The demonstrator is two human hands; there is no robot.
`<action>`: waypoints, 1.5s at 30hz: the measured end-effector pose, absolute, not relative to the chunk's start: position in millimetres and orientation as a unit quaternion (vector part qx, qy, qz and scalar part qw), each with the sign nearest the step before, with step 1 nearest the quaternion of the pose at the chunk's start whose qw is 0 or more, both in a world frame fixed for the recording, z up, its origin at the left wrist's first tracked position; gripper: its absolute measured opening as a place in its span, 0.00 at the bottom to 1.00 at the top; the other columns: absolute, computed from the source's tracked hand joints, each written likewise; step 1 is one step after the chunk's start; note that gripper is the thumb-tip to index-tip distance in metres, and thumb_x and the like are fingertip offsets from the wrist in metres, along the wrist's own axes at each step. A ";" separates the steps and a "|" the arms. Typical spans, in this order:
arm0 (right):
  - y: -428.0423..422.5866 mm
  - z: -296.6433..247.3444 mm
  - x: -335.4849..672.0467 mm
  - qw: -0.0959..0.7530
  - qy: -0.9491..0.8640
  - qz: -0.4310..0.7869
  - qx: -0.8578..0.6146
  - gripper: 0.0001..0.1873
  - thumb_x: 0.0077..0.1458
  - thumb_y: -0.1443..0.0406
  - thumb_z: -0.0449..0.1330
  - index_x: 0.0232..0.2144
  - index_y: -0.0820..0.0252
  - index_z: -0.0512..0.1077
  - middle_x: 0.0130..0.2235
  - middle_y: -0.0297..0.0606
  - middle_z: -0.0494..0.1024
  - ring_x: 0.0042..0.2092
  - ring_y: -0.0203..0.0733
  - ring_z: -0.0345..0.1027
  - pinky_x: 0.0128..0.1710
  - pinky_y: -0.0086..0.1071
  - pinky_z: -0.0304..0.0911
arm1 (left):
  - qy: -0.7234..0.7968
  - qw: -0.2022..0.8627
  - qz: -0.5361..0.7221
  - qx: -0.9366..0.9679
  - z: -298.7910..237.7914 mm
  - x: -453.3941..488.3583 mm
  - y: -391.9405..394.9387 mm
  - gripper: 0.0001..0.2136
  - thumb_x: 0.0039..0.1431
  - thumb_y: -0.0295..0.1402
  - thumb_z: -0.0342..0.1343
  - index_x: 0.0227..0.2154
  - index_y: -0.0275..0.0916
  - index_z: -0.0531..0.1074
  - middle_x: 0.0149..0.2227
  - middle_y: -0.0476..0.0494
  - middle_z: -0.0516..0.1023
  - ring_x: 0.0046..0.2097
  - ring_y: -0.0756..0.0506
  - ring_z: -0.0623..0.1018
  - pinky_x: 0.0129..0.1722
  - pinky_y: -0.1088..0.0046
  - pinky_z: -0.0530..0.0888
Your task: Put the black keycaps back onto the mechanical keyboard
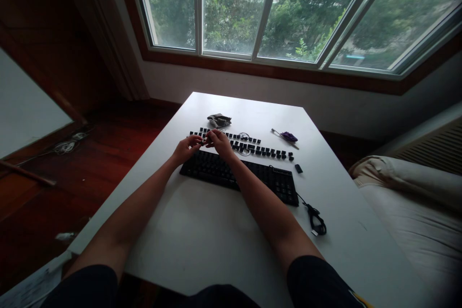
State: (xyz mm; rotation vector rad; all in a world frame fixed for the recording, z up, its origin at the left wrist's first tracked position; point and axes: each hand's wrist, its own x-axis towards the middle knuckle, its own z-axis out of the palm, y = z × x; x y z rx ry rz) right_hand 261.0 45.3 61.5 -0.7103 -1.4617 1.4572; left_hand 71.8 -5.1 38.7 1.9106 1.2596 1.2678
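Observation:
A black keyboard (216, 167) lies across the white table, its cable coiled at the right. Just above its far left edge, my left hand (187, 148) and my right hand (218, 142) meet with fingertips pinched close together. Whatever sits between the fingertips is small and dark, too small to make out. Beyond the keyboard, loose black keycaps (265, 151) stand in long rows, partly hidden behind my hands. A thin ring-shaped tool (244, 152) lies among them, and another small round piece (244, 136) rests farther back.
A crumpled grey cloth (219, 120) lies behind the keycaps. To the right are a brush (277, 132), a purple item (289, 137) and a small black piece (298, 168). The coiled cable (316, 221) rests near the right side of the white table (202, 240). A beige sofa (404, 211) stands beyond.

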 end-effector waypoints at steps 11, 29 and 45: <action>50.8 64.5 269.4 0.398 -0.507 0.674 -0.361 0.14 0.67 0.55 0.56 0.34 0.59 0.68 0.24 0.31 0.74 0.26 0.35 0.75 0.26 0.28 0.74 | 0.468 0.044 0.334 0.817 43.8 70.3 -10.8 0.14 0.68 0.36 0.53 0.53 0.44 0.73 0.45 0.43 0.81 0.41 0.44 0.80 0.46 0.66 0.74; 46.0 77.8 277.7 0.255 -0.714 0.418 -0.500 0.18 0.69 0.57 0.52 0.31 0.61 0.71 0.29 0.40 0.78 0.33 0.42 0.78 0.32 0.29 0.68 | 0.554 0.014 0.389 0.735 45.1 54.6 -2.7 0.08 0.62 0.35 0.60 0.44 0.42 0.76 0.38 0.45 0.78 0.40 0.43 0.76 0.46 0.62 0.71; -17.9 80.8 373.4 0.011 -0.839 0.024 -0.543 0.17 0.70 0.60 0.48 0.46 0.57 0.76 0.46 0.49 0.81 0.47 0.51 0.76 0.42 0.36 0.63 | 0.614 -0.051 0.214 0.758 29.3 35.4 26.0 0.07 0.58 0.38 0.62 0.38 0.45 0.80 0.37 0.41 0.78 0.45 0.36 0.72 0.45 0.59 0.65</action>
